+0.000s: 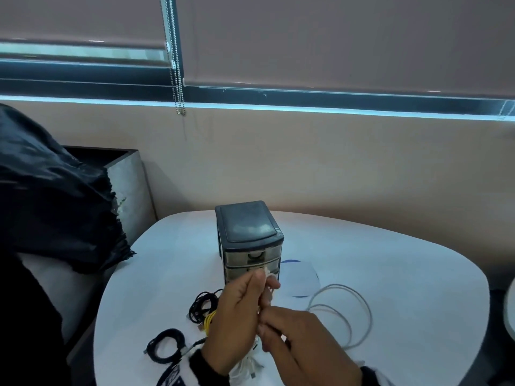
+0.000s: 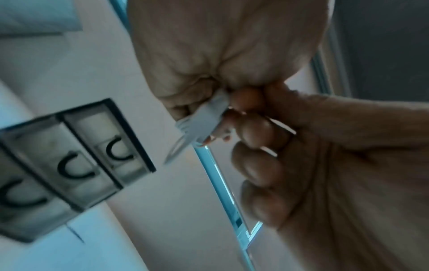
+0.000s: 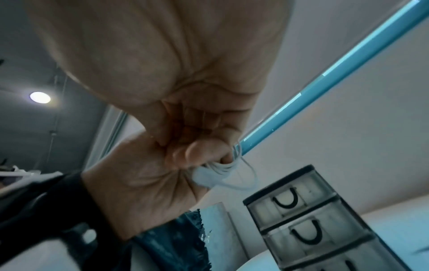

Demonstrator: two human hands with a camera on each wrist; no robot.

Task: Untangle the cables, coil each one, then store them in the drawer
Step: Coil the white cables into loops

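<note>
Directly in front of the drawer unit, whose drawers are all closed, the left hand and the right hand both pinch a thin white cable above the table, with black coils left of them.

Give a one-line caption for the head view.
Both hands pinch a white cable before closed drawers.
</note>
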